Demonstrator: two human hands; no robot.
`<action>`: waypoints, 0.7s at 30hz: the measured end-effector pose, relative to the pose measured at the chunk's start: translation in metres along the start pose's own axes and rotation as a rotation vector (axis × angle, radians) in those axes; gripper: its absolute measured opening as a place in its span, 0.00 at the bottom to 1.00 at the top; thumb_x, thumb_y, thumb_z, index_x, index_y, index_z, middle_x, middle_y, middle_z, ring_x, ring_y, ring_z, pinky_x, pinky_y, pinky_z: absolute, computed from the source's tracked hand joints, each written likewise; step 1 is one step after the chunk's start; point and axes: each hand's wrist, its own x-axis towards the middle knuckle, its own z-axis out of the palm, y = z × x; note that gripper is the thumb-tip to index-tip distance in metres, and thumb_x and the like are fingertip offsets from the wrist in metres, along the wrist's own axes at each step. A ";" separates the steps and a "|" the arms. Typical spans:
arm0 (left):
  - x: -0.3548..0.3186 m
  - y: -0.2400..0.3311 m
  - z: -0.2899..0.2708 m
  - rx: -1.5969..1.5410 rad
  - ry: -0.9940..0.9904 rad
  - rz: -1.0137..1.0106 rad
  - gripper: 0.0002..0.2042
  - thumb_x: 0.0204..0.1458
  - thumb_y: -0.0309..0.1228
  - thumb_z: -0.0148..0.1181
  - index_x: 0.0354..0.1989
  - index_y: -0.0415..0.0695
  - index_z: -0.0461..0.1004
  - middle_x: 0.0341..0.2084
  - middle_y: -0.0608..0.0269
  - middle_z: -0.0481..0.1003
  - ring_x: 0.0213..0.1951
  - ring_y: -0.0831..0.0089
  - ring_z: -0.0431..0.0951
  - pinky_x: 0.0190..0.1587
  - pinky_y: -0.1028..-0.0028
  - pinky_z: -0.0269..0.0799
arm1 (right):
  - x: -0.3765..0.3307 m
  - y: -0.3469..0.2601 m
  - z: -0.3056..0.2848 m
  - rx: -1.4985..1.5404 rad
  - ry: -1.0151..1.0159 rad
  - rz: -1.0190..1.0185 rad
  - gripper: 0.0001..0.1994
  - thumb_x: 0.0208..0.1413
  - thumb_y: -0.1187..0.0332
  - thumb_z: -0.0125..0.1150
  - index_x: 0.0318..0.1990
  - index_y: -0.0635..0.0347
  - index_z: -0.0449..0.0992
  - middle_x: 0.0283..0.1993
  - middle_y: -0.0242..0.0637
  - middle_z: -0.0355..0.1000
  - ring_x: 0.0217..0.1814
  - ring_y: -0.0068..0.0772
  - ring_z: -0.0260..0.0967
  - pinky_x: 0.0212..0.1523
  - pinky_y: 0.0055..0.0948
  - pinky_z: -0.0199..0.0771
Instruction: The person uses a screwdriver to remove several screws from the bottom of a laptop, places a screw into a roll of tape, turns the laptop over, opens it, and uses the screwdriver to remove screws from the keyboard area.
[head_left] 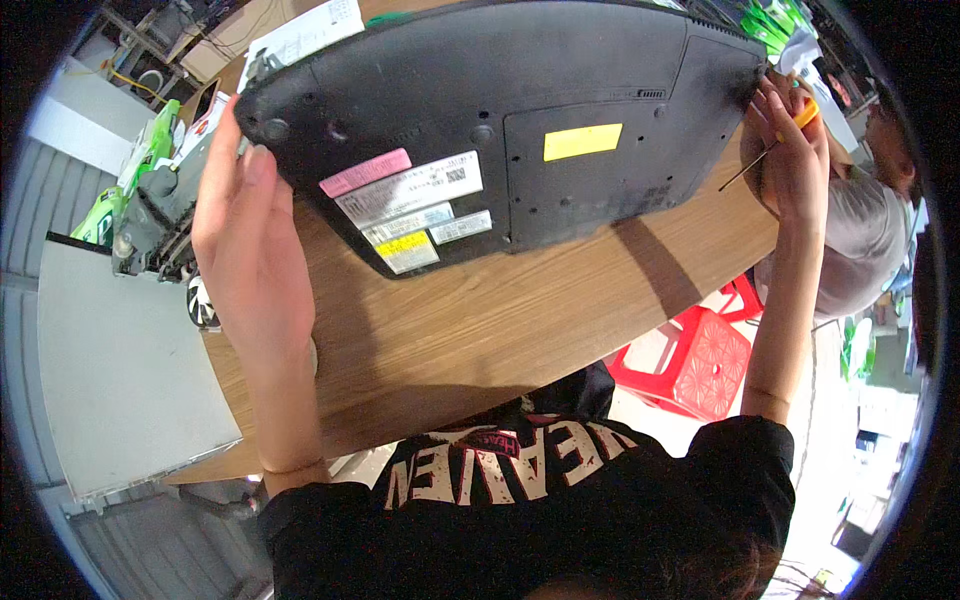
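A black laptop (400, 85) is tilted up over the table with its underside toward me. Pink, white and yellow labels show on it, and a yellow sticker (583, 142) is on its bottom cover panel. My left hand (250, 240) grips the laptop's left end, thumb against the underside. At the right end my right hand (800, 165) is closed on the laptop's edge. A screwdriver (797, 118) with a yellow-orange handle is tucked in that same hand, its thin shaft pointing down and left. The laptop's other side is hidden.
Beneath the laptop lies a wood-grain table (480, 320). Red plastic stools (705, 365) stand beyond its near right edge. A person in a grey shirt (860, 240) is close by on the right. To the left are a white panel (130, 370), a small fan (201, 302) and green packages (150, 140).
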 end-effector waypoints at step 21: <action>0.001 -0.018 0.064 0.052 0.307 -0.033 0.25 0.62 0.45 0.32 0.41 0.36 0.72 0.39 0.53 0.75 0.45 0.61 0.73 0.52 0.61 0.66 | -0.107 -0.027 -0.130 -0.284 0.127 -0.246 0.28 0.53 0.76 0.60 0.60 0.62 0.57 0.47 0.37 0.68 0.41 0.26 0.68 0.42 0.23 0.69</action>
